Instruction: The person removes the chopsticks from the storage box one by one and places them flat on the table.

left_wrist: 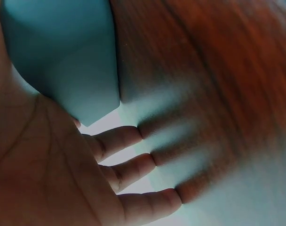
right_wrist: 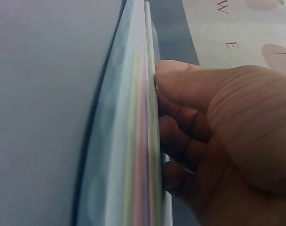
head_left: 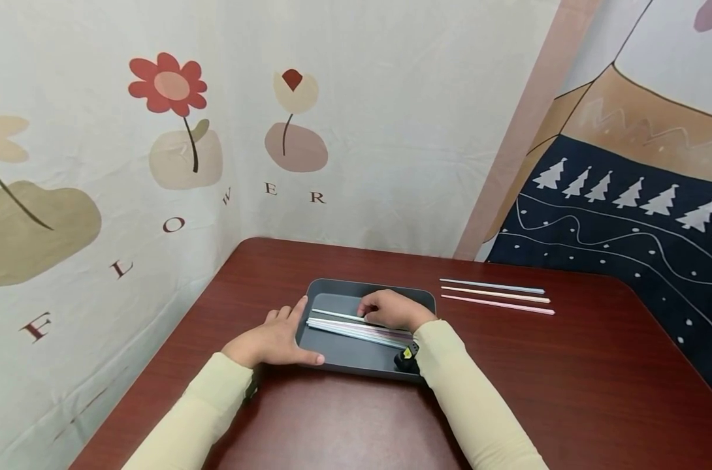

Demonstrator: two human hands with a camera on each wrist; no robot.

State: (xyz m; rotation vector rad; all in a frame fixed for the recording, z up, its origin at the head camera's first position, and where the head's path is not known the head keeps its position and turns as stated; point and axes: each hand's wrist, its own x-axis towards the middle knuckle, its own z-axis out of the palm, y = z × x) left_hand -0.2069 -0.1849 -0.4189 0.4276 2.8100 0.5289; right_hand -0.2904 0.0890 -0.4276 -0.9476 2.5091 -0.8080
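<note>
A dark grey tray (head_left: 338, 349) sits on the table with a bundle of pastel chopsticks (head_left: 350, 329) lying across it. Beside the bundle, on its far side, one pale green chopstick (head_left: 335, 314) lies slightly apart at its left end. My right hand (head_left: 392, 309) reaches into the tray and pinches this chopstick between thumb and curled fingers; the right wrist view shows the thumb tip against the stick (right_wrist: 150, 42). My left hand (head_left: 278, 339) rests at the tray's left side, fingers spread and thumb along the near rim. In the left wrist view its palm (left_wrist: 44, 160) faces the tray's outer wall (left_wrist: 67, 61).
Right of the tray, three chopsticks lie apart on the reddish-brown table (head_left: 567, 365): blue (head_left: 491, 286), yellow (head_left: 494, 294) and pink (head_left: 497, 304). A printed cloth (head_left: 391, 130) hangs behind the table's far and left edges.
</note>
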